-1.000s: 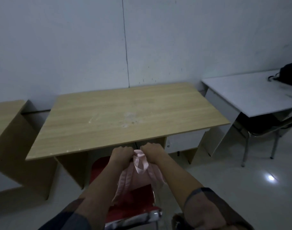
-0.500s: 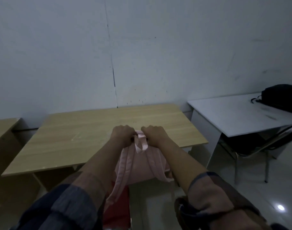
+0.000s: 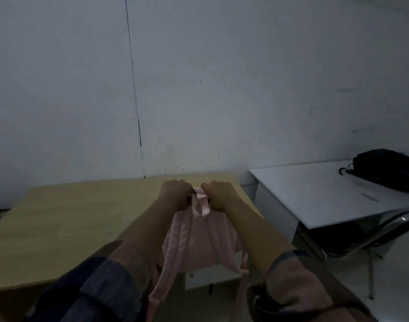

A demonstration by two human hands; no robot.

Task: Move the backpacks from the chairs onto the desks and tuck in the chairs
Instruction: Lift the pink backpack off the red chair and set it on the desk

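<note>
A pink backpack [image 3: 204, 240] hangs in the air in front of me, over the near edge of the wooden desk [image 3: 71, 228]. My left hand [image 3: 176, 194] and my right hand [image 3: 218, 195] both grip its top, one on each side of the pink carry loop. Its shoulder straps dangle down toward me. The red chair it came from is hidden below my arms. On the white desk [image 3: 315, 194] to the right lies a black backpack [image 3: 389, 169].
A metal-framed chair [image 3: 366, 240] with a dark seat stands under the white desk at the right. A grey wall runs behind both desks. Pale tiled floor shows at the lower right.
Both hands have lifted the pink backpack off the red chair and up to desk height. The view has tilted upward, so the chair has dropped out of sight.
</note>
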